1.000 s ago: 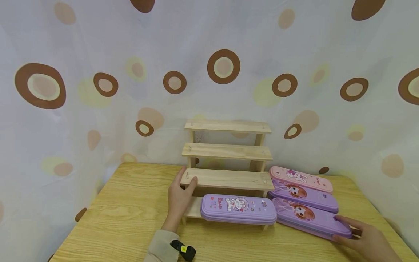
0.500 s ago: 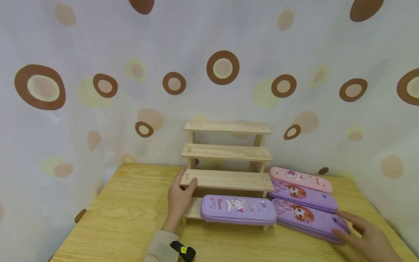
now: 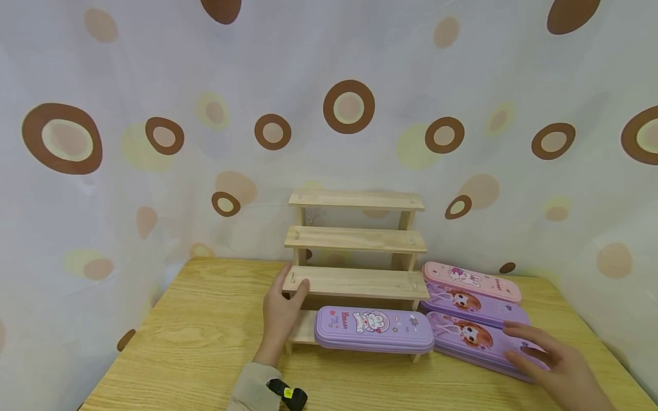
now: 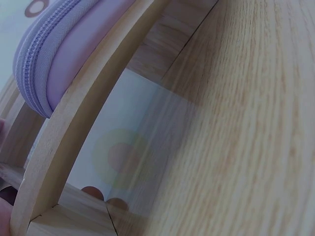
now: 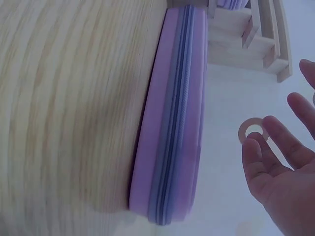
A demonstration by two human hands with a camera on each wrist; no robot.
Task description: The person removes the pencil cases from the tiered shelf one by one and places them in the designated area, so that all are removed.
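A wooden stepped rack (image 3: 354, 282) with several shelves stands mid-table. My left hand (image 3: 284, 311) grips the left end of its second shelf from the bottom, thumb on top. On the lowest shelf lies a lavender pencil case (image 3: 375, 329) with a bunny print; its zip edge shows in the left wrist view. My right hand (image 3: 557, 365) hovers over the right end of the front purple pencil case (image 3: 478, 345), which has a girl print. In the right wrist view, fingers (image 5: 290, 142) are spread and apart from that case's zipped side (image 5: 172, 118).
Behind the front case lie another purple pencil case (image 3: 493, 308) and a pink pencil case (image 3: 473, 281), close to the rack's right side. A patterned curtain (image 3: 354, 160) hangs right behind the wooden table (image 3: 205, 331).
My right hand has let go of the front purple pencil case's right end, lifted off and moved left over it. The left hand stays on the rack.
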